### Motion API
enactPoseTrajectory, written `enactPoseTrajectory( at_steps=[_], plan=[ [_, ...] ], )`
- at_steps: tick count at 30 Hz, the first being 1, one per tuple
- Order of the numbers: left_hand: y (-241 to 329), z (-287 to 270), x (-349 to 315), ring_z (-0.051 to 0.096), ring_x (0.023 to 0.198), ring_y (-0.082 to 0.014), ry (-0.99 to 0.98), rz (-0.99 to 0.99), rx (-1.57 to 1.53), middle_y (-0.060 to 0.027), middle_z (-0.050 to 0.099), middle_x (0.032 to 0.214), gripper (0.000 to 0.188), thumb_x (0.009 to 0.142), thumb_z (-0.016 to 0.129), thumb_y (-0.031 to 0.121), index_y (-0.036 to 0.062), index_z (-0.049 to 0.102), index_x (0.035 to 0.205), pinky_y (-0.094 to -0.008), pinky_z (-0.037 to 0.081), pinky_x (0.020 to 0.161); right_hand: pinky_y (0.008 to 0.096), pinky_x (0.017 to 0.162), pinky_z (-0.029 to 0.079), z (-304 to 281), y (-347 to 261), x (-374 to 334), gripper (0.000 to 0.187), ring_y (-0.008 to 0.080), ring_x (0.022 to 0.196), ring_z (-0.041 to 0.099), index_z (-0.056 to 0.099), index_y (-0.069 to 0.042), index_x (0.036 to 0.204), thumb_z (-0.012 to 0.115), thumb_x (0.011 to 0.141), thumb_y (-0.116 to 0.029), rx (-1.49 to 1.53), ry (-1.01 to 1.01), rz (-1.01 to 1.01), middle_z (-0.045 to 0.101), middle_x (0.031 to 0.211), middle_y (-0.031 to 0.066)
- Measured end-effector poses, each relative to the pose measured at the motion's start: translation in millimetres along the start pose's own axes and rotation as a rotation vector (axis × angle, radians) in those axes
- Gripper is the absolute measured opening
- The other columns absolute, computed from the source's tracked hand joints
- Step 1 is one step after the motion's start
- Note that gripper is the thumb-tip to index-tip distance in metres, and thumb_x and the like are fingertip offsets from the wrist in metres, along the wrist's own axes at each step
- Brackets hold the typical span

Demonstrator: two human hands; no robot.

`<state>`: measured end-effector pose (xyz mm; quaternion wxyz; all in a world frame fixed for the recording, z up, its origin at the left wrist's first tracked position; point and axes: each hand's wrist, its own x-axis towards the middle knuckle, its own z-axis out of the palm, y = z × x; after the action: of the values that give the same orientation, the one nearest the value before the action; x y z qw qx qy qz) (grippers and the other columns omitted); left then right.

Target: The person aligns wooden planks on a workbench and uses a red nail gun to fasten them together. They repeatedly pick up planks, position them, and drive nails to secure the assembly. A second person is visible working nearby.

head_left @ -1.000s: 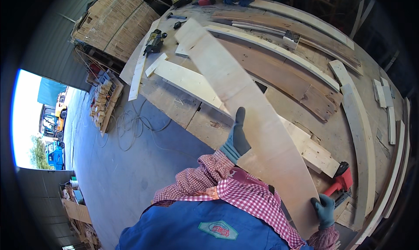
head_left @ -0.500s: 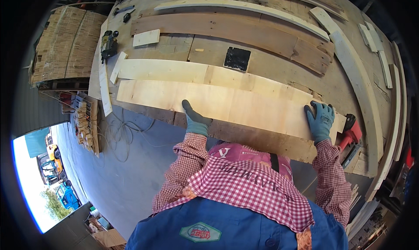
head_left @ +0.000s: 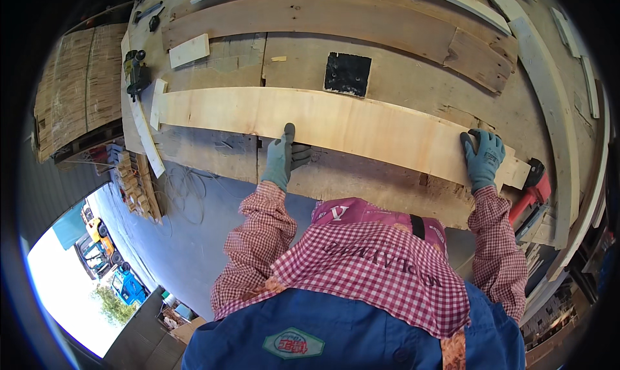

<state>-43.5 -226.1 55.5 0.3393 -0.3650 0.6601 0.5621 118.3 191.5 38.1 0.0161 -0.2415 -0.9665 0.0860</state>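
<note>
A long pale wooden board [head_left: 361, 128] lies across the workbench in front of me, covering most of another pale board [head_left: 516, 171] whose right end shows. My left hand [head_left: 281, 160], in a grey-blue work glove, is at the near edge left of the middle. Its thumb rests over the top face, and its curled fingers are partly under that edge. Close to the right end, my gloved right hand [head_left: 484, 158] reaches across the board with fingers bent at the far edge. A red-and-black nail gun [head_left: 533, 189] lies just right of that hand.
Beyond the board are a black square plate [head_left: 347, 74], a brown plank [head_left: 310, 18] and a small wood block [head_left: 189, 51]. A dark power tool [head_left: 135, 73] lies at the left. A long pale plank [head_left: 549, 105] runs along the right. Coiled hose [head_left: 187, 192] lies on the floor.
The top board has moved away from me and now lies over the second board, its far edge nearer the black plate. Both hands moved with it. My view has shifted slightly.
</note>
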Motion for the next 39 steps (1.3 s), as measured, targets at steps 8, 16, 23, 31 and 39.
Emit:
enactPoseTrajectory(
  at_steps=[8,16,23,31,39],
  plan=[
    [8,9,3,0.030,0.044,-0.0098,-0.141,-0.150,-0.068,0.0061,0.026,0.054,0.055,0.085,0.062,0.061,0.0193,0.031,0.065,-0.0280,0.027,0.043,0.0386,0.092,0.041,4,2,11,0.064,0.0238,0.103,0.056,0.052,-0.018,0.136,0.074,0.079,-0.036,0.078,0.259,0.038,0.063,0.111,0.0056],
    [34,12,-10,0.060,0.060,-0.0237,0.277,0.404,1.018,-0.0055,0.061,0.065,0.030,0.088,0.065,0.039,0.0098,0.062,0.082,-0.0388,0.047,0.061,0.0456,0.111,0.027,16,-25,28,0.050,0.0259,0.123,0.049,0.056,-0.021,0.132,0.064,0.086,-0.039,0.005,0.065,-0.147,0.060,0.125,0.0061],
    [55,59,80,0.057,0.112,-0.0215,0.699,1.338,1.123,-0.0052,0.067,0.103,0.019,0.088,0.058,0.027,0.0183,0.066,0.103,-0.0522,0.016,0.113,0.0421,0.103,0.033,27,-27,35,0.028,0.0235,0.103,0.057,0.068,-0.020,0.111,0.060,0.087,-0.033,-0.006,-0.152,-0.213,0.067,0.105,0.0030],
    [70,72,84,0.063,0.087,-0.0218,0.496,0.744,1.378,-0.0049,0.070,0.084,0.020,0.091,0.052,0.031,0.0254,0.069,0.101,-0.0429,0.026,0.105,0.0410,0.087,0.042,25,-24,38,0.023,0.0266,0.090,0.059,0.069,-0.018,0.102,0.059,0.084,-0.029,-0.022,-0.228,-0.212,0.066,0.092,0.0056],
    [69,69,86,0.062,0.080,-0.0205,0.473,0.809,1.360,-0.0032,0.065,0.068,0.019,0.091,0.054,0.031,0.0257,0.069,0.100,-0.0387,0.032,0.095,0.0430,0.089,0.041,35,-9,33,0.030,0.0301,0.095,0.058,0.067,-0.016,0.106,0.058,0.080,-0.028,-0.059,-0.262,-0.247,0.065,0.095,0.0080]
  ],
)
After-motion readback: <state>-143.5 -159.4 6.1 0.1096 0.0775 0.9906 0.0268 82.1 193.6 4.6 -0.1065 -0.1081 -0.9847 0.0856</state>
